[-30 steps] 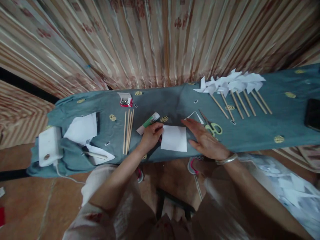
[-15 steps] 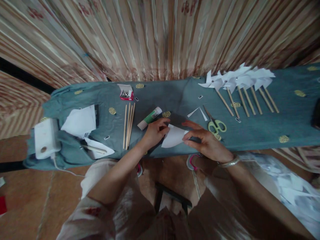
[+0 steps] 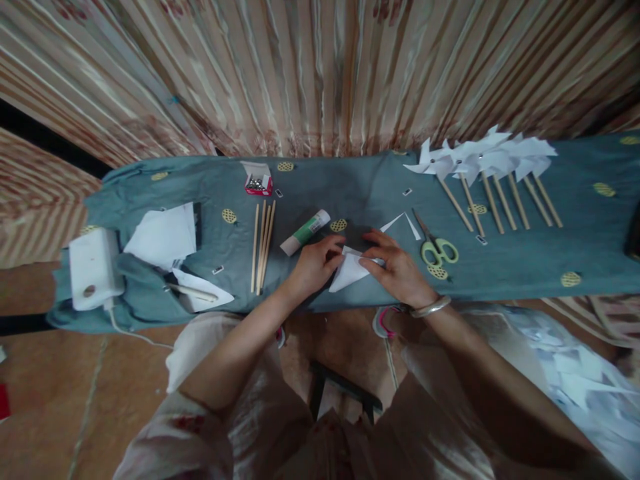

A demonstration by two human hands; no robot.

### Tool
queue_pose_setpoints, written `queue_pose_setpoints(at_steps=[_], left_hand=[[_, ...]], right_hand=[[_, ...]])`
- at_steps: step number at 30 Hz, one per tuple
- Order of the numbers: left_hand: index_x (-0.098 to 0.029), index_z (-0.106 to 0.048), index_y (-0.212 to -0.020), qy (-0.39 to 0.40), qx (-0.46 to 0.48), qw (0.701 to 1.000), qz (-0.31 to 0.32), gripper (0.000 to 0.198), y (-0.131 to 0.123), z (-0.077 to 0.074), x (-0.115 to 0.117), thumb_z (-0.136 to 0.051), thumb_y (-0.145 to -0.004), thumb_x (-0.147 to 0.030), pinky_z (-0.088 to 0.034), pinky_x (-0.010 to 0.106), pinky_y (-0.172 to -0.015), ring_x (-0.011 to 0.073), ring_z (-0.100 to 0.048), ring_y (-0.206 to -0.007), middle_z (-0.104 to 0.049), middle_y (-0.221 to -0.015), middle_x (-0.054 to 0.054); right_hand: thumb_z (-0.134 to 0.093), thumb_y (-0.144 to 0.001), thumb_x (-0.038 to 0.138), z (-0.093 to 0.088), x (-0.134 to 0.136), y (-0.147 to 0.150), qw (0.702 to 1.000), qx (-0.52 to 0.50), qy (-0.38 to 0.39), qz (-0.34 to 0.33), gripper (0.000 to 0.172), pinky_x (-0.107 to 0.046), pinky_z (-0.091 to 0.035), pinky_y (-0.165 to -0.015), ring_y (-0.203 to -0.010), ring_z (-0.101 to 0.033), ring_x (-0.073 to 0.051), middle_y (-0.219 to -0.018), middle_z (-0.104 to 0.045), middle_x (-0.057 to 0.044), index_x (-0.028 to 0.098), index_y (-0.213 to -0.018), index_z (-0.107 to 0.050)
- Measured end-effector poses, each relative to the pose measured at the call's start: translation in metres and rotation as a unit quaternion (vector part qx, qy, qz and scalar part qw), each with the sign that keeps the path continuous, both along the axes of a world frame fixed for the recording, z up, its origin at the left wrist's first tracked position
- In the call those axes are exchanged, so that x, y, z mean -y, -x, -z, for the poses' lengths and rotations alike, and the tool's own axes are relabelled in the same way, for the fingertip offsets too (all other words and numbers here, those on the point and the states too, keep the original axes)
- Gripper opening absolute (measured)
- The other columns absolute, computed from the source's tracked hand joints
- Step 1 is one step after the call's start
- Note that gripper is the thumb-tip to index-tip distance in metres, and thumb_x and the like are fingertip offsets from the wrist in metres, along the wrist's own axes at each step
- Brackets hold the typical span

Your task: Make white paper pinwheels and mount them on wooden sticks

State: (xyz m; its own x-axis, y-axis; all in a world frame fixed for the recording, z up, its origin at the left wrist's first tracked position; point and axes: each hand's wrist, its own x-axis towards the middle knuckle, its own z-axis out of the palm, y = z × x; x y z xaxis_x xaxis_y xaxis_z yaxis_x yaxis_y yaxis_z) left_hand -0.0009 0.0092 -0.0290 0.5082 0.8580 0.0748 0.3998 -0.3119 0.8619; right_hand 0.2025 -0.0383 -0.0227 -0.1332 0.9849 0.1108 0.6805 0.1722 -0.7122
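A small white sheet of paper (image 3: 349, 272) lies folded over near the table's front edge, between my hands. My left hand (image 3: 316, 263) is closed on its upper left edge, thumb and fingers together. My right hand (image 3: 395, 265) grips the folded right side, with the thumb and fingertips over the paper. Just beyond my left hand lies a glue stick (image 3: 305, 232) with a green label. Scissors (image 3: 437, 249) with light green handles rest to the right of my right hand. Thin paper strips (image 3: 413, 225) lie beside the scissors.
Several paper pinwheels (image 3: 493, 160) on sticks lie at the right rear. Several wooden sticks (image 3: 263, 250) and a red box of metal pins (image 3: 259, 183) are left of centre. Farther left are stacked paper squares (image 3: 167, 233), a folded paper piece (image 3: 203, 293) and a white device (image 3: 95, 270) with a cable.
My right hand has moved left, folding the paper's right side over towards my left hand. The left hand stays at the paper's left edge. The whole view has shifted slightly.
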Motion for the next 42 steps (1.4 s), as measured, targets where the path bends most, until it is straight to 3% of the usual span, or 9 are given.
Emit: queue_pose_setpoints(at_steps=[3,7,10,13,17,22,33,38,42], left_hand=[[-0.015,-0.063,-0.113,-0.067,-0.034,0.997,-0.027,0.026,0.004,-0.006,0.005,-0.058,-0.087,-0.011,-0.053,0.034,-0.088,0.0189,-0.066,-0.090,-0.069,-0.110,0.010],[-0.016,-0.065,-0.106,-0.126,-0.062,0.990,-0.021,0.017,0.012,-0.014,0.018,-0.053,-0.094,-0.020,-0.054,0.034,-0.086,0.0200,-0.064,-0.093,-0.065,-0.103,0.009],[-0.016,-0.064,-0.108,-0.171,-0.072,0.983,0.009,0.020,0.015,-0.015,0.031,-0.048,-0.098,-0.023,-0.055,0.035,-0.086,0.0206,-0.064,-0.097,-0.066,-0.102,0.010],[-0.015,-0.060,-0.120,-0.241,-0.082,0.965,0.066,0.027,0.012,-0.012,0.045,-0.043,-0.100,-0.019,-0.054,0.041,-0.094,0.0235,-0.062,-0.110,-0.068,-0.116,0.013],[-0.011,-0.049,-0.136,-0.306,-0.085,0.939,0.134,0.038,0.003,-0.005,0.063,-0.038,-0.100,-0.012,-0.044,0.050,-0.112,0.0261,-0.043,-0.142,-0.058,-0.140,0.017],[-0.002,-0.039,-0.143,-0.311,-0.124,0.933,0.134,0.045,0.002,0.004,0.076,-0.039,-0.098,-0.012,-0.042,0.052,-0.115,0.0288,-0.035,-0.147,-0.050,-0.147,0.026],[-0.002,-0.026,-0.151,-0.288,-0.151,0.933,0.153,0.055,0.009,0.012,0.084,-0.034,-0.097,-0.006,-0.037,0.054,-0.119,0.0285,-0.018,-0.152,-0.043,-0.152,0.026],[-0.007,-0.023,-0.152,-0.282,-0.153,0.936,0.145,0.055,0.009,0.013,0.084,-0.032,-0.098,-0.008,-0.039,0.053,-0.118,0.0286,-0.023,-0.150,-0.045,-0.151,0.024],[-0.003,-0.026,-0.150,-0.286,-0.162,0.933,0.149,0.054,0.009,0.014,0.084,-0.035,-0.097,-0.006,-0.038,0.052,-0.118,0.0292,-0.023,-0.151,-0.044,-0.151,0.026]], right_hand=[[-0.063,-0.086,0.031,0.005,-0.001,0.003,1.000,-0.015,-0.009,0.018,0.015,-0.055,-0.039,-0.113,-0.134,-0.052,-0.033,-0.129,-0.067,-0.012,0.022,-0.083,-0.075],[-0.064,-0.085,0.031,0.012,-0.002,0.008,0.997,-0.037,-0.034,0.051,0.013,-0.053,-0.039,-0.113,-0.132,-0.054,-0.031,-0.127,-0.066,-0.011,0.023,-0.081,-0.073],[-0.064,-0.084,0.031,0.017,-0.001,0.013,0.995,-0.039,-0.051,0.070,0.011,-0.052,-0.039,-0.113,-0.131,-0.054,-0.030,-0.128,-0.066,-0.011,0.023,-0.080,-0.071],[-0.063,-0.084,0.031,0.019,0.000,0.016,0.994,-0.034,-0.055,0.088,0.010,-0.052,-0.039,-0.113,-0.133,-0.052,-0.030,-0.130,-0.065,-0.011,0.024,-0.080,-0.069],[-0.060,-0.086,0.033,0.021,0.002,0.018,0.993,-0.035,-0.058,0.097,0.013,-0.051,-0.039,-0.112,-0.134,-0.051,-0.030,-0.132,-0.063,-0.013,0.023,-0.081,-0.067],[-0.060,-0.087,0.033,0.021,0.004,0.021,0.992,-0.029,-0.053,0.115,0.014,-0.054,-0.038,-0.111,-0.135,-0.050,-0.032,-0.134,-0.061,-0.014,0.023,-0.080,-0.066],[-0.059,-0.086,0.031,0.020,0.004,0.027,0.990,-0.015,-0.057,0.129,0.011,-0.055,-0.036,-0.113,-0.136,-0.048,-0.031,-0.135,-0.060,-0.012,0.023,-0.081,-0.064],[-0.059,-0.086,0.031,0.020,0.005,0.028,0.989,0.003,-0.062,0.132,0.010,-0.054,-0.037,-0.113,-0.136,-0.048,-0.031,-0.134,-0.061,-0.011,0.024,-0.082,-0.065],[-0.060,-0.085,0.030,0.019,0.004,0.028,0.990,0.003,-0.058,0.128,0.009,-0.055,-0.037,-0.112,-0.136,-0.048,-0.032,-0.135,-0.061,-0.012,0.023,-0.081,-0.065]])
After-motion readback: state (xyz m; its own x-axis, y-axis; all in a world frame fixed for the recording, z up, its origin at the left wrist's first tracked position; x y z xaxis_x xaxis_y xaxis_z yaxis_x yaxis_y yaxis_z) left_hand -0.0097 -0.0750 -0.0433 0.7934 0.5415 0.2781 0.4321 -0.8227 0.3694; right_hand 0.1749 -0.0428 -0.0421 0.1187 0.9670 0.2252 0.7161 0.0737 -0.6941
